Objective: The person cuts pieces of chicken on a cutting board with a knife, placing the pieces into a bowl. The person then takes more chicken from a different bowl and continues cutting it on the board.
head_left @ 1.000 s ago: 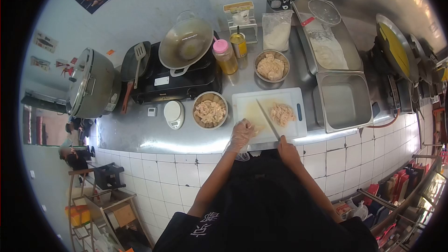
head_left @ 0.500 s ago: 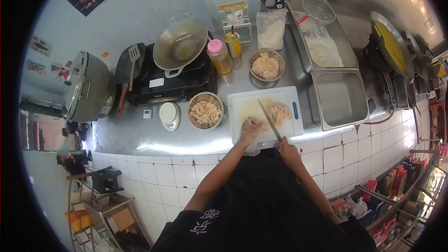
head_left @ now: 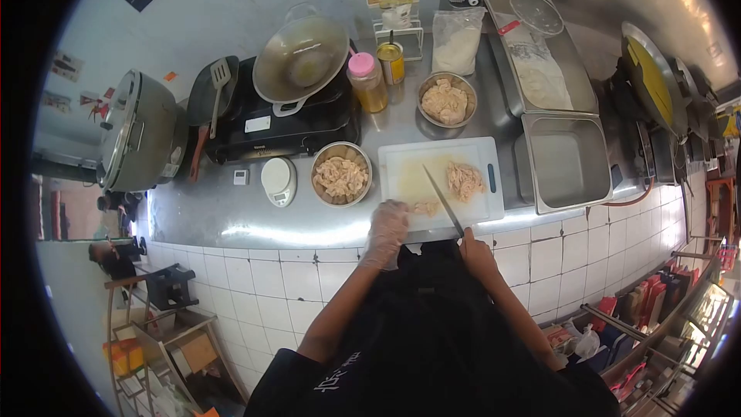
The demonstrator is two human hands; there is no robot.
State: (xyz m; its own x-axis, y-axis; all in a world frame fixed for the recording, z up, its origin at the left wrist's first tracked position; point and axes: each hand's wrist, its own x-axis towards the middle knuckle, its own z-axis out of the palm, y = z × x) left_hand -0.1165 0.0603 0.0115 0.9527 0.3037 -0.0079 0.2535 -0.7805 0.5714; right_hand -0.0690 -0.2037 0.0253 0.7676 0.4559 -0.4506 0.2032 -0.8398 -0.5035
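A white cutting board (head_left: 397,158) lies on the counter with a heap of cut raw meat (head_left: 465,181) on its right side. Smaller meat pieces (head_left: 425,207) rest near its front edge. My right hand (head_left: 477,253) grips a knife (head_left: 444,202) by the handle, the blade slanting up and left over the board between the two lots of meat. At the board's left front corner is my left hand (head_left: 387,230) in a clear plastic glove, fingers curled; what they hold, if anything, is hidden. Left of the board stands a metal bowl (head_left: 318,194) of cut meat.
Behind the board is a second bowl of meat (head_left: 446,102). A white scale (head_left: 278,182) and a small timer (head_left: 241,177) sit to the left. A wok (head_left: 301,62) rests on the stove (head_left: 255,143). Metal trays (head_left: 567,162) stand at right; a pink-lidded bottle (head_left: 367,85) is behind.
My left hand has moved left and toward me, from over the board to its left corner. My right hand and the knife stay almost where they were. The view has shifted slightly.
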